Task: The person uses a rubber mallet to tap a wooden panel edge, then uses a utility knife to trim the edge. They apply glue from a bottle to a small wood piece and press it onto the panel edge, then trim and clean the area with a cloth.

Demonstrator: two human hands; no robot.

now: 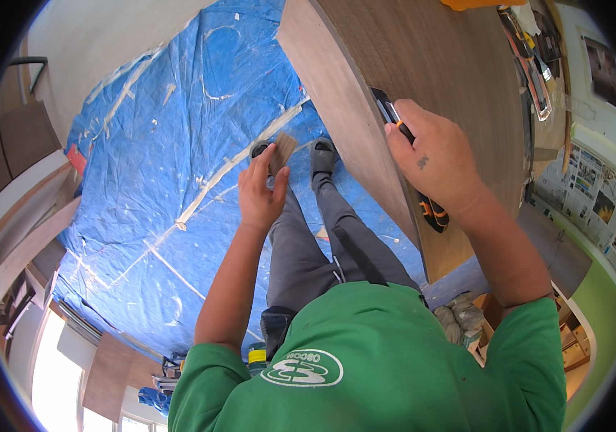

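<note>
My left hand is raised in front of me over the sheeted floor. Its fingers hold a small flat wood-grain piece, which sticks out past the fingertips. To the right, my right hand is closed round a utility knife with a black and orange handle. The knife's front end points away from me, near the edge of a wood-grain board. Part of the knife is hidden under the palm.
Blue plastic sheeting with tape strips covers the floor, creased in places. More tools lie at the board's far right side. Newspaper sheets are at the right. Wood-grain panels stand at the lower left.
</note>
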